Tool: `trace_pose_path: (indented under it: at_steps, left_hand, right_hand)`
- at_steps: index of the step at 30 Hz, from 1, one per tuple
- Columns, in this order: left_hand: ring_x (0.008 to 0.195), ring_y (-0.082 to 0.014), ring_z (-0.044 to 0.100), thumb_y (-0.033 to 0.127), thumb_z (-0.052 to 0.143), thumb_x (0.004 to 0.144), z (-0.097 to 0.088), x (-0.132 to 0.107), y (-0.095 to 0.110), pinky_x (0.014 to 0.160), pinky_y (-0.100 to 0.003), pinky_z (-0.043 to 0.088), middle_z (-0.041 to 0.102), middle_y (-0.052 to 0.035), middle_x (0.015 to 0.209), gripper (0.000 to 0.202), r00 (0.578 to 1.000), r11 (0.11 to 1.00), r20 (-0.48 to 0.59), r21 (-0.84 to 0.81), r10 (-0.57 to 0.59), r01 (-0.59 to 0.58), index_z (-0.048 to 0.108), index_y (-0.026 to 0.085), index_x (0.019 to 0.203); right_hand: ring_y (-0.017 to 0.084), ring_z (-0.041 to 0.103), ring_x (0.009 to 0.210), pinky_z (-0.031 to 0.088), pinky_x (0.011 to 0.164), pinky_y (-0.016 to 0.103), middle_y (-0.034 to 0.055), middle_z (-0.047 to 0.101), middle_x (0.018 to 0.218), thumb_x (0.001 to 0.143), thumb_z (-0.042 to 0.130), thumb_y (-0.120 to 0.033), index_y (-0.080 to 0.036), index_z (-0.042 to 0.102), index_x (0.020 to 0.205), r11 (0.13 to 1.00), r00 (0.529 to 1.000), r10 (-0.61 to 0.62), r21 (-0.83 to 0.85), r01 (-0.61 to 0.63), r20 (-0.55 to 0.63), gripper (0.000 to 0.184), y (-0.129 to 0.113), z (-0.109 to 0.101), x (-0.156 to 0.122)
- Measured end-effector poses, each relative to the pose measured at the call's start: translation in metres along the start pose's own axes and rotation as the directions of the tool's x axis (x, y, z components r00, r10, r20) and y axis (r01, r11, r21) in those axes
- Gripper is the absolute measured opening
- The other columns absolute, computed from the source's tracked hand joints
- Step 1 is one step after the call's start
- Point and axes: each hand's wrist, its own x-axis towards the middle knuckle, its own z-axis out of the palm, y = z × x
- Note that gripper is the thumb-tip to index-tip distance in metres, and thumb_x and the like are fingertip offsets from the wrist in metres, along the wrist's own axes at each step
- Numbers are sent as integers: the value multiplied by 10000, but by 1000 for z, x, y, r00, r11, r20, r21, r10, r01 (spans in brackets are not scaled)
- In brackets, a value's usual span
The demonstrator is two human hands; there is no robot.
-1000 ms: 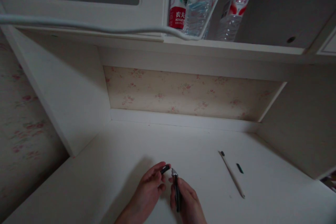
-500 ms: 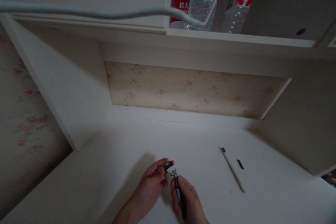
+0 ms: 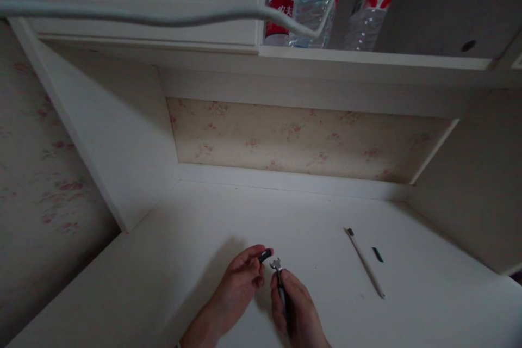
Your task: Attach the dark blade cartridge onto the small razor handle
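Between the thumb and fingers of my left hand (image 3: 240, 283) is a small, short black piece (image 3: 265, 255), its far end poking out past the fingertips. My right hand (image 3: 297, 307) is wrapped around the dark handles of small pliers (image 3: 276, 265). Their metal jaws point up and away from me and stand apart, just right of the black piece without visibly touching it. Both hands are close together over the white desk (image 3: 196, 228). The palm and fingers hide much of the pliers' handles.
To the right lie a slim white stick like a stylus (image 3: 367, 266) with a dark end and a small dark green strip (image 3: 378, 254). A white cable or bar (image 3: 163, 16) crosses above, before a shelf with plastic bottles (image 3: 369, 16). White panels (image 3: 101, 130) flank the desk.
The view has shifted slightly. The pliers have moved a little to the right with my right hand, and their jaws look a bit wider apart. My left hand keeps its pinch.
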Motion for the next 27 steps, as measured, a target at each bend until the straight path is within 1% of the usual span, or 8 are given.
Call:
trace_pose_path:
  at_steps: [5, 9, 13, 16, 21, 25, 27]
  left_hand:
    - [713, -101, 504, 238, 790, 688, 0, 2, -1, 659, -238, 385, 638, -103, 1121, 309, 1000, 1000, 17, -5, 22, -22, 705, 186, 980]
    - [701, -99, 492, 234, 786, 692, 1, 2, -1, 646, -239, 375, 653, -99, 1076, 308, 999, 1000, 17, 2, 29, -29, 703, 179, 984]
    - [684, -96, 486, 245, 799, 680, 3, 0, 0, 644, -243, 372, 665, -96, 1048, 322, 999, 999, 21, 5, 33, -33, 706, 179, 981]
    - [683, -98, 496, 267, 805, 675, 3, 0, 0, 636, -243, 366, 668, -106, 1071, 337, 999, 999, 32, 17, 33, -34, 706, 177, 984]
    - [725, -110, 531, 278, 795, 694, 0, 0, -3, 668, -253, 371, 654, -113, 1139, 343, 998, 1000, 62, 23, 15, -17, 700, 188, 1011]
    - [827, -146, 552, 284, 802, 688, 1, -1, -3, 695, -262, 378, 644, -115, 1165, 349, 998, 1000, 64, 21, 15, -17, 701, 198, 1011]
    - [848, -153, 551, 280, 808, 680, 2, -1, -2, 699, -263, 379, 642, -117, 1171, 358, 998, 1000, 65, 20, 9, -10, 702, 199, 1012]
  right_hand:
    - [26, 292, 297, 162, 311, 164, -61, 462, 447, 772, 656, -522, -154, 563, 706, 1000, 1000, -7, 7, 7, -17, 386, 2, -1, 0]
    - [24, 281, 289, 145, 314, 170, -53, 473, 443, 801, 622, -524, -149, 571, 720, 1000, 1000, -17, -8, 17, 2, 387, 3, -2, 1]
    - [24, 280, 294, 147, 319, 170, -59, 460, 437, 792, 636, -522, -154, 554, 704, 1000, 1000, -9, -6, 9, -1, 387, 2, -1, 0]
    - [23, 275, 289, 135, 317, 174, -60, 455, 431, 801, 615, -537, -148, 565, 725, 999, 1000, -19, -27, 20, 22, 400, 1, 1, 0]
    - [25, 240, 299, 142, 314, 171, -81, 413, 427, 769, 637, -561, -162, 534, 705, 999, 1000, 12, -45, -11, 6, 417, 2, 1, 0]
    - [30, 235, 333, 138, 332, 170, -82, 395, 437, 769, 636, -568, -168, 512, 678, 992, 999, -15, -125, 10, -36, 428, 5, -4, 0]
    - [34, 232, 354, 130, 345, 172, -80, 381, 444, 762, 639, -575, -169, 500, 651, 986, 998, -21, -165, 12, -57, 443, 5, -5, 0]
